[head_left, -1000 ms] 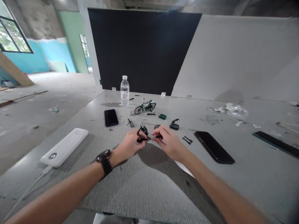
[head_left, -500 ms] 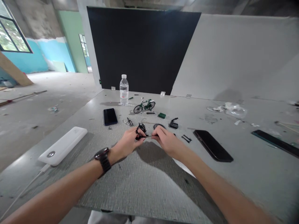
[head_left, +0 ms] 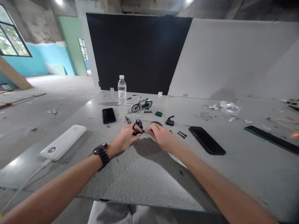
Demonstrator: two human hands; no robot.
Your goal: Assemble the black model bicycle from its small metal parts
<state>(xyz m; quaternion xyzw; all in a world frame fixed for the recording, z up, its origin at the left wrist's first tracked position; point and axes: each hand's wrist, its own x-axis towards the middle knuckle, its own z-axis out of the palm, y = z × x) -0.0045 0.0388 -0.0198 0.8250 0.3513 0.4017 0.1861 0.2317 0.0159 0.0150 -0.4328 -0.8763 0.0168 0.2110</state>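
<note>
Nearest, two bare forearms reaching in over a grey textured mat, a dark wristwatch on the left wrist. Left hand closed in a pinch on a small black model-bike assembly, held just above the mat. Right hand fingers curled, pinching a thin dark piece that meets the assembly from the right — too small to tell more. Off to the left, a white power bank lying flat with a cable trailing toward the near edge. To the right, a black phone face up; between it and the hands, small black clips. Just beyond the hands, a loose black wheel, a black bracket part, a second phone. Further back — a finished green model bicycle standing upright, a green block, a clear water bottle. Far right, a long dark strip and crumpled plastic wrapping on the grey table.
</note>
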